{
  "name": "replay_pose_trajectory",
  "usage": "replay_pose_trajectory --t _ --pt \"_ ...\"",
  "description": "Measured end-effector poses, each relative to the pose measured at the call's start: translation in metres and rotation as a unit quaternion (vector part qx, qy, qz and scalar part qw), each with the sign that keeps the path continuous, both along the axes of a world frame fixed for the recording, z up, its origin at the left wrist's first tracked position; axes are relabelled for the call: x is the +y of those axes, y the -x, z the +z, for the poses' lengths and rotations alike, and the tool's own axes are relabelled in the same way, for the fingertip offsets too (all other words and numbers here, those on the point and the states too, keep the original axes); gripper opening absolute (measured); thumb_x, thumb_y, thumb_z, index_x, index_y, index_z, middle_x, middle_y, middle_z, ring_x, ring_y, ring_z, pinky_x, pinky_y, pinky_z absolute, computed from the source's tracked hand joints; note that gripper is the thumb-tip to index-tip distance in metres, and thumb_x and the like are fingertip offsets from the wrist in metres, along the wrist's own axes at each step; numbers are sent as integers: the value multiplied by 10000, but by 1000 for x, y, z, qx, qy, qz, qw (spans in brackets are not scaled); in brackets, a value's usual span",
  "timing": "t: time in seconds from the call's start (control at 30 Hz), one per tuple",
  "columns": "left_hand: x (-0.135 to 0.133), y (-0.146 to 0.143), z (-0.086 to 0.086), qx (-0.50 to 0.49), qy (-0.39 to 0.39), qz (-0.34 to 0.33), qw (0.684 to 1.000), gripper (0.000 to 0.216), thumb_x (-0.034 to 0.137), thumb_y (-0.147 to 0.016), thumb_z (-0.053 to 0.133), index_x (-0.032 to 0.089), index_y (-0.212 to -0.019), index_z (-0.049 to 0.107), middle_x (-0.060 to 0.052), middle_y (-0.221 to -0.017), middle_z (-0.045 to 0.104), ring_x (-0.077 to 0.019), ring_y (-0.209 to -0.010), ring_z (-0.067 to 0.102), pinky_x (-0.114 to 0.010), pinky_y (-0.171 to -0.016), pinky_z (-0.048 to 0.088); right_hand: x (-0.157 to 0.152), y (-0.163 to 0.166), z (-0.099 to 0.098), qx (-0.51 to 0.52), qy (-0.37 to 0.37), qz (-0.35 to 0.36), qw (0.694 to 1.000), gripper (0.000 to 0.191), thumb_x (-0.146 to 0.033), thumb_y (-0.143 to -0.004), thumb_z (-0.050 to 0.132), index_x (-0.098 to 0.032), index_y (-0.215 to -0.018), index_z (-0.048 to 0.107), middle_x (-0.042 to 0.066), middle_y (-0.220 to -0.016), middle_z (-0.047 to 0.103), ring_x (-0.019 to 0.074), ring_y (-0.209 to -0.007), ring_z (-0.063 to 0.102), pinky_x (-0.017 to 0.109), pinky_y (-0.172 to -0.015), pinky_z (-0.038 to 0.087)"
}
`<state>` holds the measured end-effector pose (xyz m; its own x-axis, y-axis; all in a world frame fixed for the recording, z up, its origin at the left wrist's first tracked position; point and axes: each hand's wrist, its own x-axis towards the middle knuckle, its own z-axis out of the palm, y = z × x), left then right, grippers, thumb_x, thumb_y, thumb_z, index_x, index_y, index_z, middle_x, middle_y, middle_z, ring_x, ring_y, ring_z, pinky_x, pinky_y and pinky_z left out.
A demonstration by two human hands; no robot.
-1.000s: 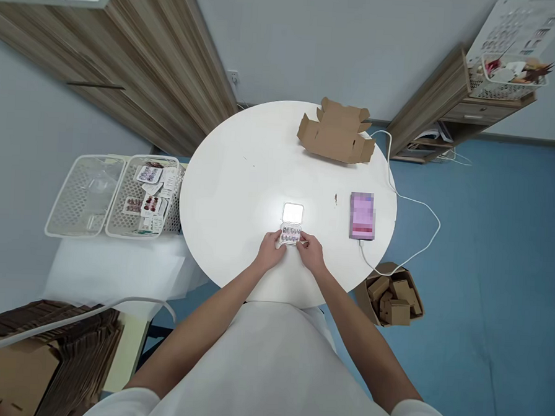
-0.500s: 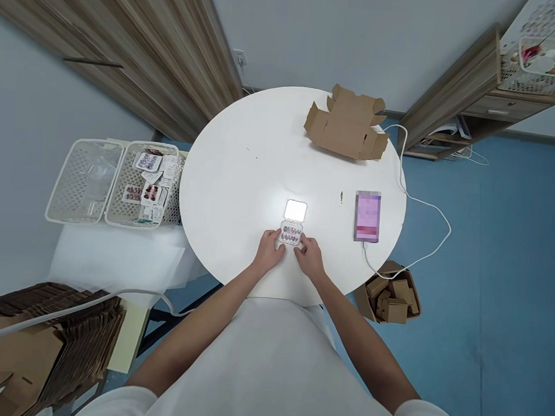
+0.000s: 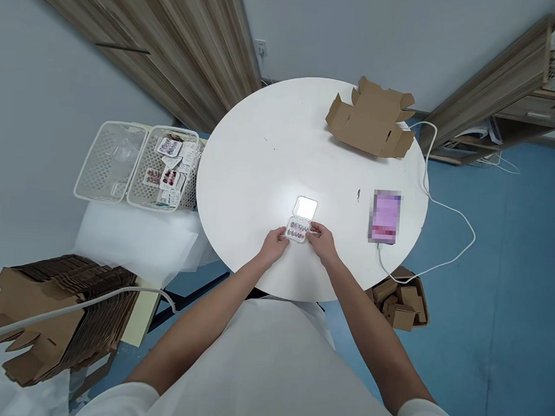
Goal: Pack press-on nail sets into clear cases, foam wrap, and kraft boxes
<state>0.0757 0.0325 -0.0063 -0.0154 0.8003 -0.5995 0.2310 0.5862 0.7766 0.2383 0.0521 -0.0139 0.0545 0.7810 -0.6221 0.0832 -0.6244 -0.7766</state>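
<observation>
A small clear hinged case (image 3: 297, 236) lies on the white round table (image 3: 251, 182) close to my body. Its lid (image 3: 305, 207) is folded back, away from me, and shines with reflected light. Inside are rows of small glossy pinkish pieces that look like press-on nails (image 3: 299, 227). My left hand (image 3: 272, 245) pinches the left side of the case, fingers curled. On the opposite side, my right hand (image 3: 323, 243) grips the right edge near the hinge. Both hands rest low over the tabletop.
An unfolded cardboard box (image 3: 372, 121) lies at the far right of the table. Nearer is a phone-like device (image 3: 385, 217) with a white cable. Left stand white baskets (image 3: 139, 182) with nail packs and stacked flat cartons (image 3: 99, 323). A carton of small boxes (image 3: 405, 301) sits on the floor.
The whole view has shifted, with surroundings sliding right. The case is turned slightly clockwise, and my right fingers have moved up along its right edge. The lid stays folded back.
</observation>
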Motion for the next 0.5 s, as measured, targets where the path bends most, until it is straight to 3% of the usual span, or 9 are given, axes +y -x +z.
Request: replay_pose_trajectory --t 0.2,0.37,0.5 --pt "-19 18 12 -80 5 92 993 355 203 -675 572 166 -1028 557 -84 -1036 584 -127 -808 560 -268 -703 443 -21 15 18 25 1 -55 998 401 -251 -612 593 -182 -1006 578 72 -1013 567 134 -759 558 282 -662 473" --pt "-27 35 41 -151 18 77 985 280 339 -673 628 170 -888 570 -61 -885 624 -139 -804 576 -262 -681 449 -35 28 51 41 -42 -78 995 353 -270 -614 599 -180 -956 590 74 -993 577 136 -749 566 287 -661 470" --pt "-33 48 61 -211 11 63 975 316 344 -619 689 168 -848 559 -50 -831 636 -130 -757 587 -276 -700 461 -48 35 74 55 -92 -86 990 341 -310 -625 613 -186 -941 592 73 -1003 583 142 -764 569 300 -681 476"
